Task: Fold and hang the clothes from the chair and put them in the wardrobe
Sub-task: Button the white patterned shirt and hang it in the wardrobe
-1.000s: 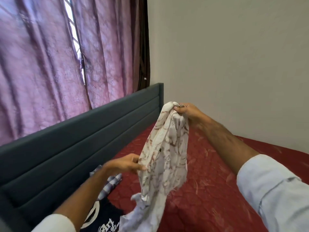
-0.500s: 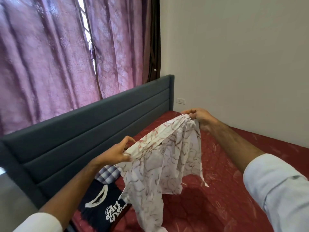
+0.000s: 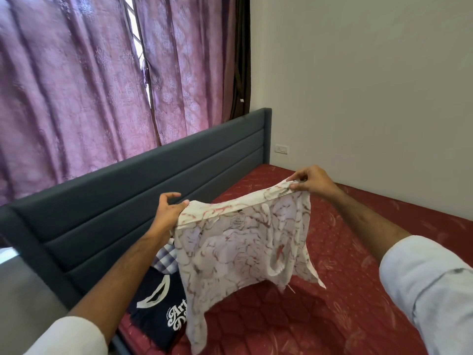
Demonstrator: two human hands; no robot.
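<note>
My left hand pinches one end of the shirt's top edge, grip closed on the cloth; my right hand has its grip closed on the other end. The white, red-veined shirt hangs spread between them, above the red mattress. Below it, by the grey headboard, lie a navy printed T-shirt and a checked garment.
</note>
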